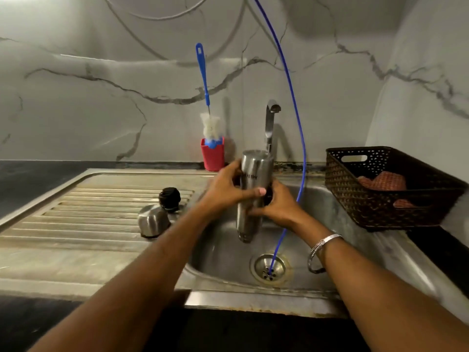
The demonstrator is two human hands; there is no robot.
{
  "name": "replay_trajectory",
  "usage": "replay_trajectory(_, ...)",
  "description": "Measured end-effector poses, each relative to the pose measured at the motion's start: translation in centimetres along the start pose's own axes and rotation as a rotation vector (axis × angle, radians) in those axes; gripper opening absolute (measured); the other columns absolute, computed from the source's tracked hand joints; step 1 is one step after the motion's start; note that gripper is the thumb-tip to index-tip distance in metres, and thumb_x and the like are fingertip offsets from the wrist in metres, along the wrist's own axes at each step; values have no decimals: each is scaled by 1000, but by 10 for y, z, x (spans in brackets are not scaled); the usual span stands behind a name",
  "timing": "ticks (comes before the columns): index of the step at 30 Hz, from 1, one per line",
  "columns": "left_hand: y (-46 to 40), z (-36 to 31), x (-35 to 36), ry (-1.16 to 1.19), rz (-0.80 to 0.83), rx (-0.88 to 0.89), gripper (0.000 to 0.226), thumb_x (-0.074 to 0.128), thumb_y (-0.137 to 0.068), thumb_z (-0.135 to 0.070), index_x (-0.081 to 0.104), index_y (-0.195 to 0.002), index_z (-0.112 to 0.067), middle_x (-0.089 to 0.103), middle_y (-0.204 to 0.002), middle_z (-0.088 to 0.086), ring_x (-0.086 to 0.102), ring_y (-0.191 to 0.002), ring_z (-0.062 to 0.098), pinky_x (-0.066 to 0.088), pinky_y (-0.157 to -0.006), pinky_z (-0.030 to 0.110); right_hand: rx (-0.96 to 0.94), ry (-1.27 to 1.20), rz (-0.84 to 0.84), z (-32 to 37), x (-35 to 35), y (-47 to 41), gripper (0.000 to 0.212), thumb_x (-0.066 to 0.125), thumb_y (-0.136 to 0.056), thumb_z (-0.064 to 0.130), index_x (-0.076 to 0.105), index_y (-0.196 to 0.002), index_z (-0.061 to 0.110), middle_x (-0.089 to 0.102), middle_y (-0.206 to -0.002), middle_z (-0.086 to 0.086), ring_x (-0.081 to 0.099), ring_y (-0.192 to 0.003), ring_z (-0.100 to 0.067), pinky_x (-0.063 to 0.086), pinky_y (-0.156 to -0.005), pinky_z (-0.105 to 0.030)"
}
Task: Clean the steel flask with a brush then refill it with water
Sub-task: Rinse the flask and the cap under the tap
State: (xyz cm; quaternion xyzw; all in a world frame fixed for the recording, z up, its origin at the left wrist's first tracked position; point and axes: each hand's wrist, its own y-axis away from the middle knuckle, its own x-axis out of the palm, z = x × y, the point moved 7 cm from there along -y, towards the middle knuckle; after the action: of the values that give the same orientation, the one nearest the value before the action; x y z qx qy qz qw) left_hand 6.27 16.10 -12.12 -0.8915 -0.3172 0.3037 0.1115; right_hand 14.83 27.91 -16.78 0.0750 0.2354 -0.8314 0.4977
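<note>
The steel flask [250, 196] hangs upside down over the sink basin [223, 255], its mouth pointing down and its base under the tap [271, 123]. My left hand [225, 189] wraps around its left side. My right hand [276, 204] grips it from the right, lower down. The bottle brush [206, 107], with a blue handle and white bristles, stands head-down in a red cup [212, 156] behind the sink. The flask's steel cap [153, 221] and black stopper [169, 198] rest on the ribbed drainboard [83, 219].
A thin blue hose [291, 102] runs down from above into the drain [269, 269]. A dark woven basket [388, 189] holding a reddish cloth sits on the counter at the right. A marble wall stands behind.
</note>
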Motion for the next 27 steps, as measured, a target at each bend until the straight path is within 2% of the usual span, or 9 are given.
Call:
replay_trajectory(5,12,20,26,209,-98,-12,97,90,-69,-48,40,-151,-33,59,-142,-5,57,-130,9,52,-106,37,-73,177,-260,14,-18,6,82,93,-58,26,58,-132,29,72,-110,13,68,-97,-1,59,-83,-23)
replay_trajectory(7,14,31,25,156,-138,-78,99,88,-63,-62,45,-147,-31,64,-136,-5,61,-124,11,54,-105,41,3,164,-210,12,-6,5,78,91,-53,26,63,-126,25,74,-108,10,70,-95,-2,61,-86,-32)
replay_trajectory(9,20,38,25,159,-108,-142,91,86,-66,-63,48,-143,-32,68,-128,-3,67,-116,13,57,-99,42,50,137,-137,7,0,3,73,92,-54,23,65,-122,21,75,-107,6,71,-96,-6,61,-86,-32)
replay_trajectory(11,23,36,26,291,-50,-136,68,77,-84,-52,51,-142,-29,70,-125,0,70,-113,16,59,-96,39,69,70,-82,13,-2,5,67,94,-62,8,61,-119,21,70,-104,10,68,-92,-1,57,-76,-17)
replay_trajectory(14,23,26,30,431,69,-226,53,49,-90,-65,58,-132,-34,70,-121,-3,67,-113,16,54,-101,35,82,58,-21,24,-12,12,77,96,-62,11,55,-126,24,63,-104,19,62,-93,5,50,-68,-5)
replay_trajectory(17,27,45,30,377,22,-410,55,32,-94,-73,67,-110,-33,72,-112,2,67,-109,21,49,-104,43,114,-15,-120,25,-32,19,78,97,-60,11,57,-126,17,66,-109,12,65,-103,-4,54,-73,-9)
replay_trajectory(20,34,56,32,301,87,-501,63,53,-88,-74,71,-116,-21,74,-113,12,71,-106,27,56,-97,46,193,-161,-157,22,-45,23,83,94,-62,4,52,-133,16,68,-119,1,67,-108,-14,60,-78,-23)
replay_trajectory(24,26,27,36,335,183,-229,63,76,-83,-37,57,-140,-19,73,-122,3,72,-107,15,59,-94,33,269,-153,-64,18,-38,26,74,89,-68,1,54,-133,9,71,-121,-8,71,-109,-24,61,-81,-31)
replay_trajectory(27,23,26,41,449,210,-201,78,82,-79,-28,47,-149,-24,72,-123,7,72,-111,21,57,-97,42,312,-133,-2,26,-34,29,56,83,-75,-1,58,-121,17,71,-113,-3,71,-100,-17,61,-81,-29)
